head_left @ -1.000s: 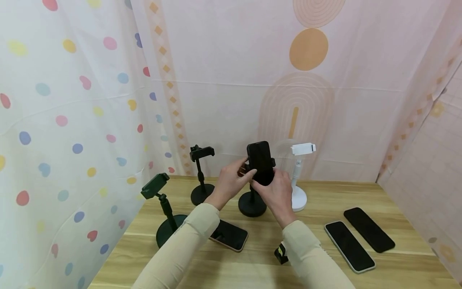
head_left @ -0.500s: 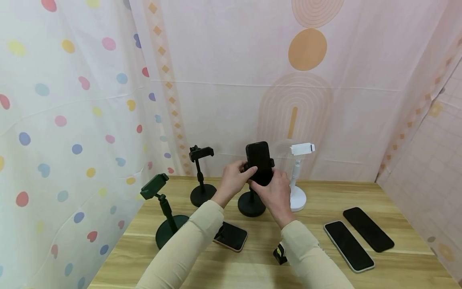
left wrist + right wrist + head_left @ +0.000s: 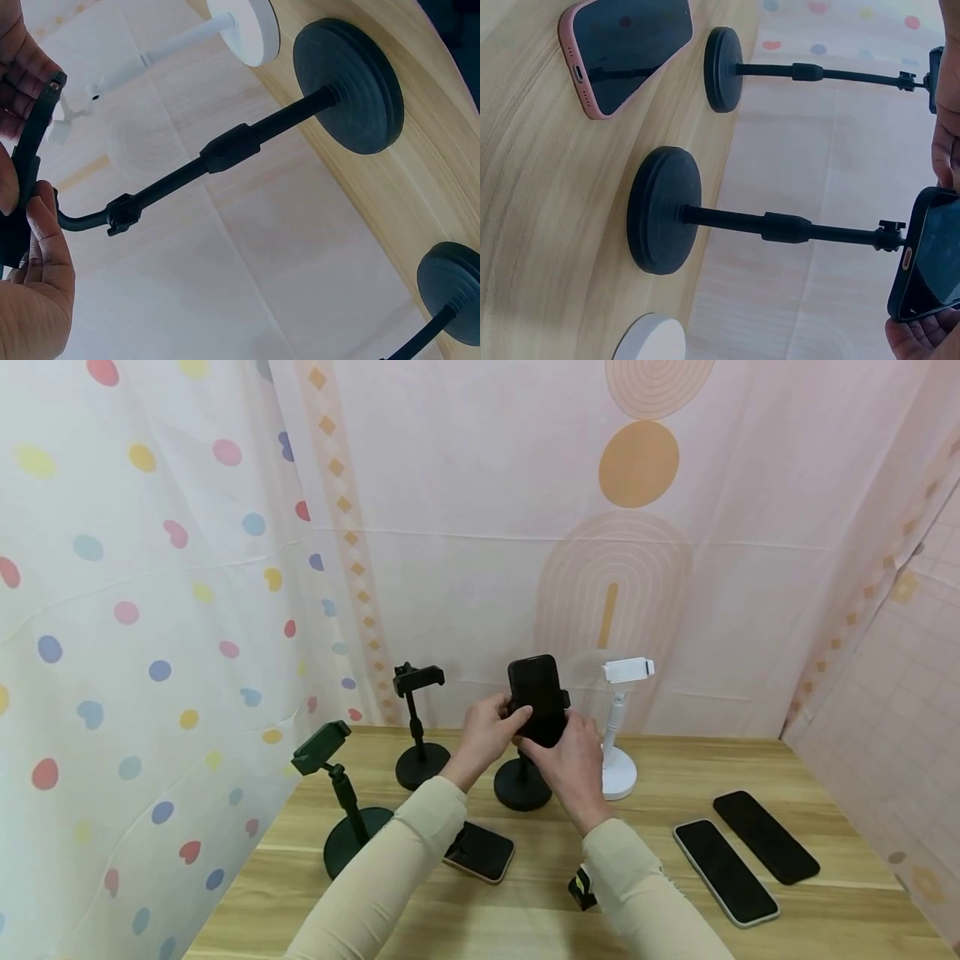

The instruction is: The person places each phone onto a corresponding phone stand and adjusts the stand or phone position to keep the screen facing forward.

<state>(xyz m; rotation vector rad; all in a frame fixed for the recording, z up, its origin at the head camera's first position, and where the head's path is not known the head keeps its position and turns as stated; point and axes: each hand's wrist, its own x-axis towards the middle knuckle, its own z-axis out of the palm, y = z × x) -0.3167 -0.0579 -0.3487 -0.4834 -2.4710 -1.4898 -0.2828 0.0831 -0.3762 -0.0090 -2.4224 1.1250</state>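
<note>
A black smartphone (image 3: 536,683) stands upright in the clamp of the middle black phone stand (image 3: 522,785). My left hand (image 3: 486,737) holds the phone's left side, thumb across the front and fingers partly hidden behind. My right hand (image 3: 573,762) grips its lower right corner, with the thumb at the bottom edge. In the left wrist view the phone (image 3: 30,135) shows edge-on between both hands. The right wrist view shows its lower end (image 3: 922,255) and the stand's pole (image 3: 787,227) below. Much of the clamp is covered by the phone and fingers.
A green phone stand (image 3: 356,839), another black stand (image 3: 420,764) and a white stand (image 3: 619,772) surround the middle one. A pink-edged phone (image 3: 482,852) lies near my left sleeve. Two more phones, one white-edged (image 3: 726,872) and one black (image 3: 767,837), lie at right.
My left hand has shifted slightly right against the phone, its fingers closer to the side. The phone's top has tipped a little left. My right hand stays nearly in place.
</note>
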